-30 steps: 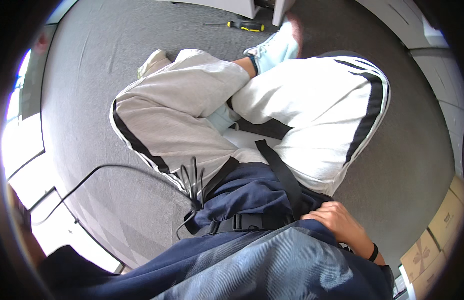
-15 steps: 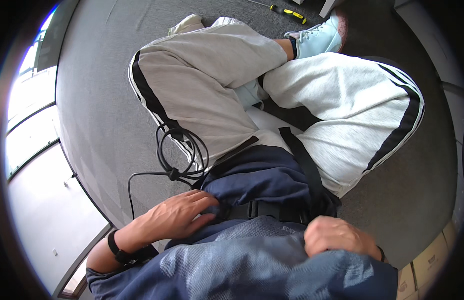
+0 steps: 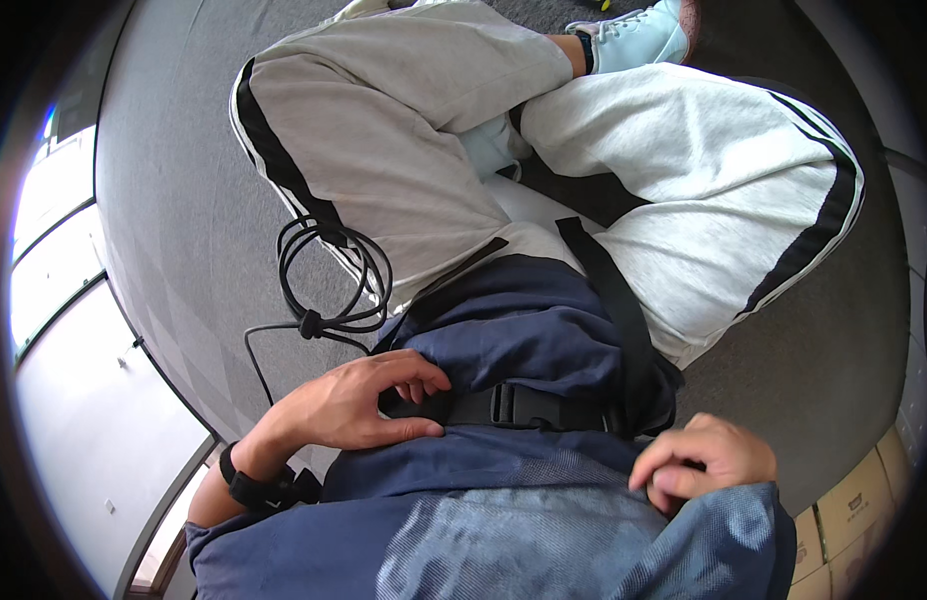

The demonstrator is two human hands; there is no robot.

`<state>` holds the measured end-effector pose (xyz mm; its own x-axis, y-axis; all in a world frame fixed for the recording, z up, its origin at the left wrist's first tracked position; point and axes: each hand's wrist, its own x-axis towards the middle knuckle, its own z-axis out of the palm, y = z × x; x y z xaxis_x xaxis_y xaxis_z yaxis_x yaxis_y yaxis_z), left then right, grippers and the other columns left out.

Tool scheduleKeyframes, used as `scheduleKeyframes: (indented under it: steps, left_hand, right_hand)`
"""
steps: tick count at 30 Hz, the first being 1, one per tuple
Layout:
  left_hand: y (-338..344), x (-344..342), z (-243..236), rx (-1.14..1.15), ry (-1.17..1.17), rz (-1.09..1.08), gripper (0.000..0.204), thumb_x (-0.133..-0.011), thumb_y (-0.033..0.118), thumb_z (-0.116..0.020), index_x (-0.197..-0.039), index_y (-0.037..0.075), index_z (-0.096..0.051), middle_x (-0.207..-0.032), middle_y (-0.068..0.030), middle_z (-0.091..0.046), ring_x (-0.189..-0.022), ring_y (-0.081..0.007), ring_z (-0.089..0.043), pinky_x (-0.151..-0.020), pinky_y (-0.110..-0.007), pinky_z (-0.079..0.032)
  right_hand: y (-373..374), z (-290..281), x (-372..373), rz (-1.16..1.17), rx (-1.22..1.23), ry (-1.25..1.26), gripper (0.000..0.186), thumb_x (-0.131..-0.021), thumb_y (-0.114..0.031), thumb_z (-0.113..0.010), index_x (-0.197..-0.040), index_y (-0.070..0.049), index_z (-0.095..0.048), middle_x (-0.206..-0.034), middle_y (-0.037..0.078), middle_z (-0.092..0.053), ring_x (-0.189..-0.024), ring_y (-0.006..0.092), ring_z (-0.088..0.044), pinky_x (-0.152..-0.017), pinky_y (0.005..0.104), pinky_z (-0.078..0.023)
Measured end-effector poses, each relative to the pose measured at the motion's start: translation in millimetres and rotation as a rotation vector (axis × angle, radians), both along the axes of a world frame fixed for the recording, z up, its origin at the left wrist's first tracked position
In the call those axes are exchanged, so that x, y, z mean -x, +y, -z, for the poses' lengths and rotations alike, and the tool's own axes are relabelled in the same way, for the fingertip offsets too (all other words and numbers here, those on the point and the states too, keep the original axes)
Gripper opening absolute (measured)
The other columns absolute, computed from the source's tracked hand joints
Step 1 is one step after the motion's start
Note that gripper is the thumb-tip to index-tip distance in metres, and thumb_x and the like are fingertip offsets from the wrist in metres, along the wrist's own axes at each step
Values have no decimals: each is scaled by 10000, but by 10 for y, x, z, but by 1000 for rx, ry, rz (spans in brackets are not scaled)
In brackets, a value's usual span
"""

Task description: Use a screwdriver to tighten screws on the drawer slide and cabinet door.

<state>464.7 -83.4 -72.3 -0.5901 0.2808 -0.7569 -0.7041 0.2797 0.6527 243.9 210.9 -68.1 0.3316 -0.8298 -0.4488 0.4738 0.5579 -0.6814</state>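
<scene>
A black belt (image 3: 544, 410) with a plastic buckle (image 3: 502, 405) crosses my waist over a dark blue shirt (image 3: 514, 330). At its left end my left hand (image 3: 354, 402) straddles the belt, curled fingers above and thumb below, with a gap between them. To the right, my right hand (image 3: 712, 460) is closed beside the shirt, its fingers folded toward the thumb. What its fingers hold, if anything, is hidden. A coiled black cable (image 3: 334, 290), gathered at a small black knot or clip, lies by my left thigh. Its lower end runs behind my left hand.
My crossed legs in light grey trousers (image 3: 384, 150) rest on grey carpet (image 3: 184, 170). A black strap (image 3: 609, 280) lies between the thighs. A pale blue shoe (image 3: 639, 38) is at the top; cardboard boxes (image 3: 854, 505) stand at lower right.
The view has shifted, so the legs and cable sit higher. My left fingers have curled away from the thumb. My right hand has moved right and turned; the screwdriver is mostly out of view.
</scene>
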Motion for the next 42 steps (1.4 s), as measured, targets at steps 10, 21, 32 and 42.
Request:
scheduleKeyframes:
  steps: [10, 21, 32, 42]
  left_hand:
    - [128, 80, -40, 137, 65, 145, 449, -683, 258, -734, -982, 9, -509, -951, -141, -566, -886, -284, -581, -794, -364, -468]
    - [269, -11, -177, 262, 71, 84, 374, -731, 257, -716, -978, 25, -558, -963, -125, -579, -939, -315, -582, -809, -389, -470]
    - [235, -40, -219, 411, 258, 188, 371, -706, 240, -718, -945, 3, -562, -878, -107, -545, -842, -280, -602, -687, -381, -506]
    - [205, -63, -156, 311, 291, 70, 360, -709, 190, -716, -969, -5, -562, -879, -134, -533, -789, -317, -598, -668, -399, -504]
  right_hand:
    - [-886, 304, -368, 148, 542, 733, 113, -813, -86, -614, -883, 1, -634, -826, 124, -627, -783, 280, -622, -735, 362, -490]
    - [-1313, 247, -681, -274, 438, 655, 244, -766, -171, -680, -819, 60, -623, -812, 214, -631, -784, 360, -629, -740, 421, -503]
    - [-1524, 317, -722, -442, 306, 634, 249, -788, -204, -668, -859, 31, -626, -834, 186, -653, -822, 340, -633, -760, 400, -493]
    - [-1593, 349, -725, -485, 92, 602, 332, -753, -316, -710, -837, -2, -641, -819, 119, -675, -802, 270, -651, -723, 358, -496]
